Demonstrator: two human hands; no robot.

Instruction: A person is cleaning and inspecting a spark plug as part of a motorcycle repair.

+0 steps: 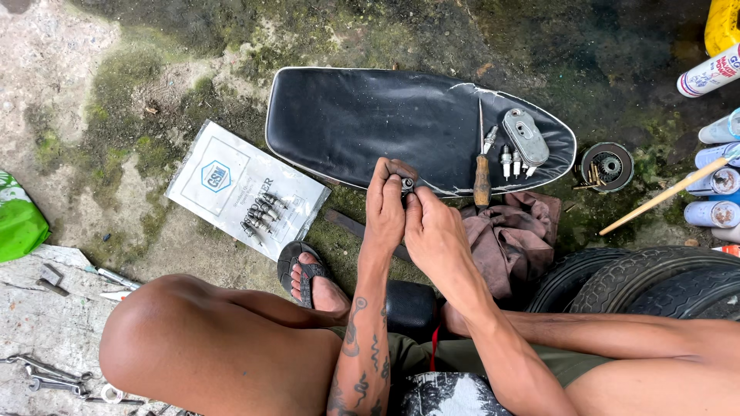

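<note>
Both the left hand (385, 202) and right hand (433, 231) pinch a small dark metal fitting (407, 184) above the black vinyl motorcycle seat (370, 123); a slipped grip could drop it onto mossy concrete ground (139, 108).

The seat (362, 123) is showing black, the rag (512, 235) dull pink, the bag (19, 219) green, the screwdriver handle (482, 181) brown.

Small metal part (407, 185) mostly hidden by fingers; green bag (17, 223), yellow container (723, 23) cut off.
</note>
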